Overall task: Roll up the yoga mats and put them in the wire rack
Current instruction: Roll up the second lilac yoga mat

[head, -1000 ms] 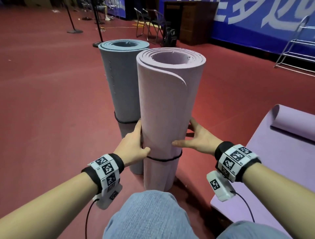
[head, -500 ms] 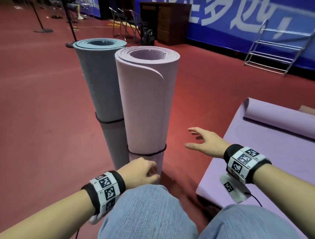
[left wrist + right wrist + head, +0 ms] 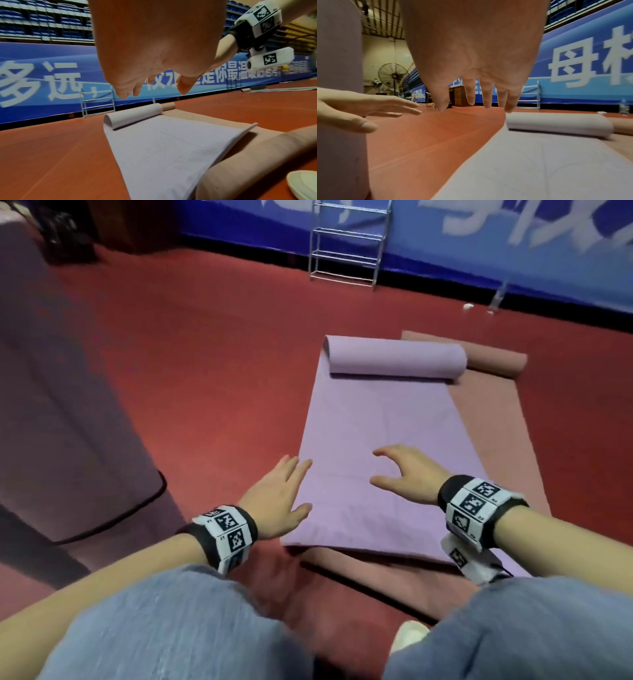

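Observation:
A lilac yoga mat (image 3: pixel 380 446) lies flat on the red floor in front of me, its far end curled into a loose roll (image 3: pixel 394 361). It rests on a pinkish-brown mat (image 3: pixel 507 433) with its own curled far end. My left hand (image 3: pixel 281 498) hovers open over the lilac mat's near left corner, fingers spread. My right hand (image 3: pixel 400 474) hangs open above the mat's near part, fingers arched, holding nothing. A rolled lilac mat (image 3: pixel 68 405) with a black band stands upright at the left. The wire rack (image 3: pixel 349 241) stands by the blue wall banner.
My knees in blue jeans (image 3: pixel 171 628) fill the bottom of the head view, with a pale shoe (image 3: pixel 409 635) between them. A water bottle (image 3: pixel 496 299) stands near the wall at right. A floor fan (image 3: pixel 393 77) and a wooden cabinet (image 3: pixel 457 96) are far off.
Both hands have let go of the upright rolled lilac mat and swung right over the flat lilac mat. My view has turned right, leaving the standing roll at the left edge.

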`<state>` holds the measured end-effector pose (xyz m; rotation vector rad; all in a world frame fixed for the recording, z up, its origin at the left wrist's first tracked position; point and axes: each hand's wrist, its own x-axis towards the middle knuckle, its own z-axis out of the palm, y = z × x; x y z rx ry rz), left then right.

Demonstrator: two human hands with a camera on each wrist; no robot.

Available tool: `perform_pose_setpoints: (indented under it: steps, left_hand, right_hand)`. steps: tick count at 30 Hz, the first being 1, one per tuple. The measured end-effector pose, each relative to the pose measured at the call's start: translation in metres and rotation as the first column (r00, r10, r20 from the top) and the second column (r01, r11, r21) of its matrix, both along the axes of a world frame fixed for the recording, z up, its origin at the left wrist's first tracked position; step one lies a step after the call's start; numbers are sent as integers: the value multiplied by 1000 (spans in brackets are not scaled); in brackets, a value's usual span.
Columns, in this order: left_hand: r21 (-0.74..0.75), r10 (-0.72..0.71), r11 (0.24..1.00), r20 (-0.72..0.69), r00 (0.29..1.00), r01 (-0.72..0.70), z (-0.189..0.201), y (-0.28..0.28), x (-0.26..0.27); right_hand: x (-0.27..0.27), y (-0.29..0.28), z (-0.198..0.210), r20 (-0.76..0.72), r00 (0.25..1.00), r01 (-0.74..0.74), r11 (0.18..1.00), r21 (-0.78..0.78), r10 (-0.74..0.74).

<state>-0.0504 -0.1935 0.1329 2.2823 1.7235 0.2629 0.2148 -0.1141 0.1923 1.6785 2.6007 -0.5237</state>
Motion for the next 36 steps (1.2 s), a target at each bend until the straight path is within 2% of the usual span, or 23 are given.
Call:
perform_pose_setpoints:
  steps: [4, 7, 12, 15, 21, 27, 33, 36]
  left_hand:
    - [30, -115, 993, -96, 989, 118, -12, 12, 14]
    - [24, -94, 995, -142, 985, 99, -16, 24, 21]
    - [-3, -92, 996, -214, 973, 94, -17, 38, 34]
    - [29, -92, 995, -154, 984, 98, -30, 39, 38]
    - [-93, -230, 972, -154, 961, 217, -89, 69, 60]
    - [-256, -308, 928, -119, 944, 270, -146, 113, 110]
    - [-336, -502, 830, -103, 859, 445, -191, 109, 162]
    - [-311, -536, 816, -94, 839, 487, -196, 96, 169]
  right_hand:
    - [51, 5, -26, 54, 995, 85, 995, -56, -82]
    - [76, 20, -44, 123, 986, 125, 989, -80, -115]
    - [83, 37, -71, 162, 981, 108, 994, -23, -103]
    - [74, 44, -94, 191, 981, 47, 998, -29, -41]
    - [71, 56, -151, 183, 983, -13, 993, -119, 35]
    - [93, 61, -193, 247, 967, -18, 987, -160, 57]
    - [125, 38, -206, 264, 964, 14, 990, -138, 23]
    - [138, 13, -221, 194, 981, 39, 967, -252, 11]
